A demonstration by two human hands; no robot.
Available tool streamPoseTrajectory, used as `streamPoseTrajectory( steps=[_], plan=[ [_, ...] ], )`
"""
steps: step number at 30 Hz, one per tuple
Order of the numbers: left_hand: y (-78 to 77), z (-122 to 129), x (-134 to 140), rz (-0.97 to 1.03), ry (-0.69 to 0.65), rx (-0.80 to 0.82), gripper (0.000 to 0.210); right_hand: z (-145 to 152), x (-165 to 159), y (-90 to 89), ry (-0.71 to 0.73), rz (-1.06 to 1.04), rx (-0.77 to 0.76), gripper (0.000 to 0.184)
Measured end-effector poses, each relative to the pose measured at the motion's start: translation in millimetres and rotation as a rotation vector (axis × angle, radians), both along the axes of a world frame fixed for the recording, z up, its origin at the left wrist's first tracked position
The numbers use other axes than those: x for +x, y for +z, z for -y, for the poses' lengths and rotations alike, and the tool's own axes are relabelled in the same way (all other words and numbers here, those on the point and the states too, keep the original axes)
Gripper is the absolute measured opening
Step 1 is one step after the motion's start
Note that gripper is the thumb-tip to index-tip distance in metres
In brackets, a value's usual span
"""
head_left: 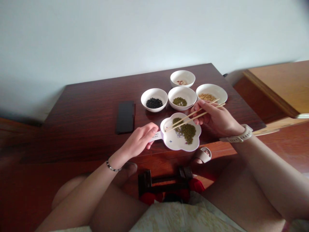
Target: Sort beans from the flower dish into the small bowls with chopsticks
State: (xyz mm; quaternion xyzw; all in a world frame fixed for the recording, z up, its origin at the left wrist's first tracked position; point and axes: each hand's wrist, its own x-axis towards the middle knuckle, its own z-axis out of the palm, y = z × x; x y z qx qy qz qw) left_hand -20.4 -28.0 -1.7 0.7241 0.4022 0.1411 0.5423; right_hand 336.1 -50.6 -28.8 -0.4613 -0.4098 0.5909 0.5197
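Observation:
My left hand (142, 138) is closed around the handle of a flower-shaped white plate (172, 141) with a purple rim. Green mung beans (189, 131) lie in it, mostly toward its right and upper side. My right hand (213, 117) holds a pair of wooden chopsticks (187, 120), their tips over the left part of the plate. Just behind the plate, a white bowl (171, 95) contains more mung beans (180, 101). Whether the chopsticks grip a bean is too small to tell.
Left of the mung bean bowl stands a bowl (143, 98) of black beans (154, 103). Behind is a bowl (182, 74) with a few pale and reddish pieces; at right, a bowl (220, 91) of yellowish beans (207, 97). A dark phone-like slab (125, 116) lies on the brown table (91, 112).

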Motion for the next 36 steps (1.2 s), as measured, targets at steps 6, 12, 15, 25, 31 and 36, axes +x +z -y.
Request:
streamPoseTrajectory(
  steps=[6, 12, 15, 25, 31, 36],
  plan=[
    [-12.2, 1, -5, 0.021, 0.015, 0.026, 0.050, 1, -1, 6.3, -0.031, -0.031, 0.006, 0.043],
    [-19.0, 4, -11, 0.025, 0.032, 0.030, 0.046, -8, 24, 13.8, -0.250, -0.062, 0.147, 0.038],
    [-18.7, 6, -14, 0.028, 0.033, 0.039, 0.046, -14, 38, 13.9, -0.433, -0.075, 0.246, 0.035],
    [-20.6, 2, -13, 0.019, 0.035, 0.023, 0.044, -3, 54, 25.6, -0.252, 0.025, 0.073, 0.033],
    [-16.9, 0, -8, 0.005, 0.025, 0.004, 0.042, 4, 42, 21.7, -0.124, 0.067, -0.012, 0.037],
    [-21.2, 3, -5, 0.023, 0.056, 0.015, 0.042, 5, 33, 22.0, -0.082, 0.059, 0.006, 0.042]
  ],
)
